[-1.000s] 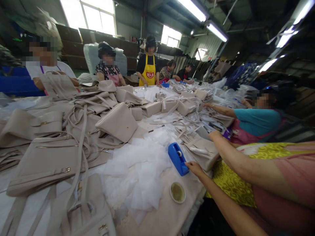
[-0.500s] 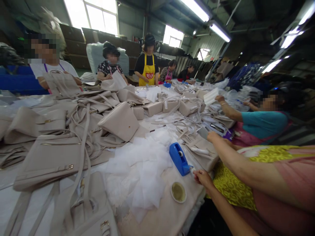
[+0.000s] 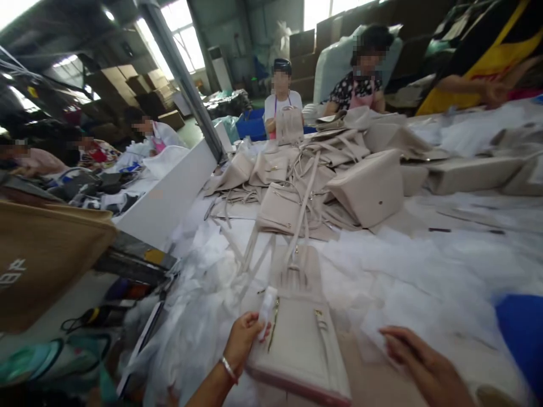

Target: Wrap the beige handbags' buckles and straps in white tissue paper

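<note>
A beige handbag (image 3: 297, 345) with gold-coloured hardware lies in front of me, its straps stretched away from me. My left hand (image 3: 246, 339), wearing a silver bracelet, pinches a folded white strip (image 3: 267, 308) upright beside the bag's gold zip. Whether the strip wraps anything is unclear. To the right of the bag, my right hand (image 3: 416, 356) is slightly blurred, fingers pinched together at a thin white sheet (image 3: 371, 333). Loose white sheets (image 3: 394, 265) spread beyond it. A blue tape dispenser (image 3: 517, 339) shows, blurred, at the right edge.
More beige bags (image 3: 369, 189) are heaped further back. Crumpled clear plastic (image 3: 182, 333) lies left of the bag. A white partition (image 3: 173, 192) and a metal post (image 3: 186, 73) stand at the left. Several co-workers sit or stand around the tables.
My view has swung left. My right hand was at the tape dispenser and is now beside the bag. My left hand has come into view with the white strip.
</note>
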The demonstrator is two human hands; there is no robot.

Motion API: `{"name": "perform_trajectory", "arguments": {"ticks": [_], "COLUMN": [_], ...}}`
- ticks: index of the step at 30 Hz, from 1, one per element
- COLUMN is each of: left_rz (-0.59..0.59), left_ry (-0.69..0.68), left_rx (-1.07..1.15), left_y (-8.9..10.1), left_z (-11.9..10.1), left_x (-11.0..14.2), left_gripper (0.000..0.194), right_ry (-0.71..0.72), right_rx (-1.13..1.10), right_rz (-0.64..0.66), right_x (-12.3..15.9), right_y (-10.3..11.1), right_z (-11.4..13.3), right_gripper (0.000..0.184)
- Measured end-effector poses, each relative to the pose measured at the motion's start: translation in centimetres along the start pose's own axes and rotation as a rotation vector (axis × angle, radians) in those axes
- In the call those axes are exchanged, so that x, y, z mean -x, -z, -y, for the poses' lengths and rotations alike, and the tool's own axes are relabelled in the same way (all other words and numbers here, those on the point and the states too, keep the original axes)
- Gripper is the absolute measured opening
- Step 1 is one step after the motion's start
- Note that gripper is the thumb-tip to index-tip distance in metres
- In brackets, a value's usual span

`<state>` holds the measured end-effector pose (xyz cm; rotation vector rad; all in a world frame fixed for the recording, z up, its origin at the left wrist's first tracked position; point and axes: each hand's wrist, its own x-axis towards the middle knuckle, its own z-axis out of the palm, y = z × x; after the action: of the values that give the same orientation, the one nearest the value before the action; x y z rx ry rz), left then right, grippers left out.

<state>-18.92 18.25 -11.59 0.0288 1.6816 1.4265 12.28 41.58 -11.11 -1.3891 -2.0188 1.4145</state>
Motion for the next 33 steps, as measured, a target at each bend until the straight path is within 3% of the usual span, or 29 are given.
{"name": "perform_trajectory", "arguments": {"ticks": [3,5,7,9,12,16,26,33], "left_rz": [0.039,0.079,0.115,0.14,0.194,0.264,0.135,0.134], "left_ry": [-0.05,-0.085,-0.11,-0.121,-0.115,-0.089,-0.023,0.047], "left_rx": [0.021,0.036,0.055,0.075,0.116,0.172,0.212,0.236], "left_y": [-0.6,-0.8,-0.7,-0.3,0.3,0.7,0.4,0.0], "left_z": [0.2,0.3,0.3,0.3,0.2,-0.1,0.0,-0.6], "left_x": [0.0,0.0,0.0,-0.1,0.0,0.3,-0.1,-0.2], "left_gripper": [0.028,0.025,0.023,0.022,0.021,0.035,0.023,0.023], "right_ry": [0.21,0.36,0.461,0.493,0.487,0.485,0.477,0.402], "right_rx": [-0.134,-0.141,-0.131,-0.1,-0.028,0.06,0.155,-0.041], "right_rz": [0.406,0.501,0.556,0.577,0.553,0.547,0.542,0.657], "right_x": [0.5,0.6,0.4,0.1,-0.4,-0.7,-1.1,-2.0], "right_y": [-10.8,-16.0,-19.2,-20.9,-21.8,-22.0,-22.1,-21.4], "right_z": [8.0,11.3,12.4,12.1,10.7,10.3,11.6,12.1], "right_gripper": [0.029,0.027,0.026,0.027,0.025,0.022,0.018,0.016]}}
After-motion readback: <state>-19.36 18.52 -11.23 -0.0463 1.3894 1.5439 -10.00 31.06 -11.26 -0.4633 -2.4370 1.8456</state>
